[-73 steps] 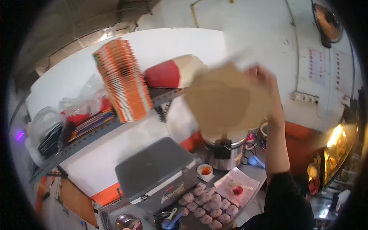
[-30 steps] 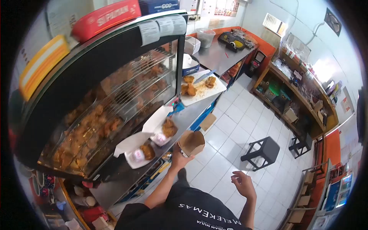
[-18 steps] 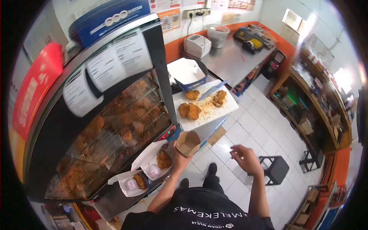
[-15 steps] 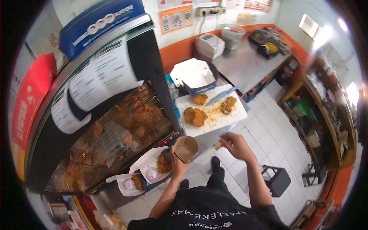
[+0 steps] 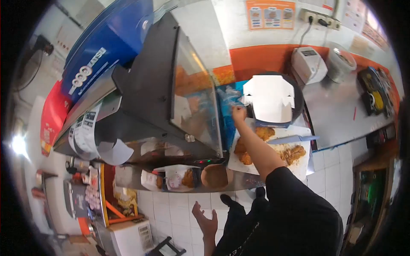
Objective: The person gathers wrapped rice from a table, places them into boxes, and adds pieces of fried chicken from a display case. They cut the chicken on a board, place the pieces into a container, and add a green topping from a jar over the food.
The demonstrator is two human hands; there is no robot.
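Observation:
My right hand (image 5: 239, 114) reaches across the cutting board to the clear plastic (image 5: 230, 96) beside the stacked white-and-blue boxes (image 5: 270, 99). Its fingers look closed, and what they hold is hidden. Below the counter edge, my left hand (image 5: 206, 220) is held out with its fingers apart and nothing in it. A brown paper box (image 5: 215, 176) stands open on the counter, beside a meal box of fried chicken (image 5: 188, 178). On the white cutting board (image 5: 301, 170) lie a knife (image 5: 292, 139), fried chicken pieces (image 5: 265, 133) and sliced chicken (image 5: 295, 155).
A dark display warmer (image 5: 147, 94) with a glass side (image 5: 194, 102) stands left of the board. Another meal box (image 5: 149, 180) sits farther left on the counter. A steel table (image 5: 331, 106) bears a white printer (image 5: 308, 64) and a plastic tub (image 5: 341, 65).
My left hand has set the brown paper box on the counter and let go. My right hand has moved over the board to the clear plastic. The view has swung left.

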